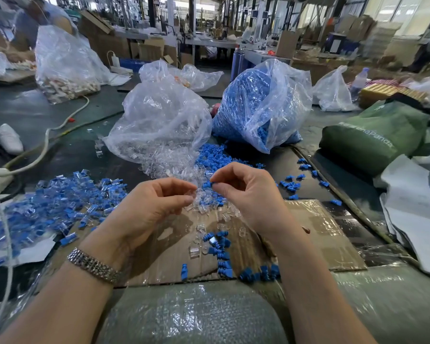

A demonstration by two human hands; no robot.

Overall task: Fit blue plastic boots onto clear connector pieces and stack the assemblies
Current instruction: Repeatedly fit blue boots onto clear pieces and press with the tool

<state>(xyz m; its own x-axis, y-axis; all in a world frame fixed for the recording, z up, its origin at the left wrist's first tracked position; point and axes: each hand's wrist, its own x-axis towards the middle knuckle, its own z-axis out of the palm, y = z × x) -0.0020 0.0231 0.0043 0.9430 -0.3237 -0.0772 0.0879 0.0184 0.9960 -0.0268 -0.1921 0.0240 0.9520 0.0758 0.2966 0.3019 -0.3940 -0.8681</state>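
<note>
So my right hand has a blue boot pinched between thumb and forefinger, other fingers curled in loosely, and my left hand is right across from it with the fingertips closed on a clear connector piece, though honestly the thing is see-through and sits against more clear bits, so I can barely make out its shape. The two parts are nearly touching in the gap between my hands. Just behind them is the spill of loose clear connectors coming out of the clear plastic bag, and next to that on the right the bag of blue boots with a heap of boots tipped out in front of it. The finished ones are in a big pile off to my left, blue and clear mixed together. Under my wrists there's a flat piece of taped cardboard with a few stray boots and clear bits scattered on it. Metal watch band on my left wrist, green bag over on the right.
</note>
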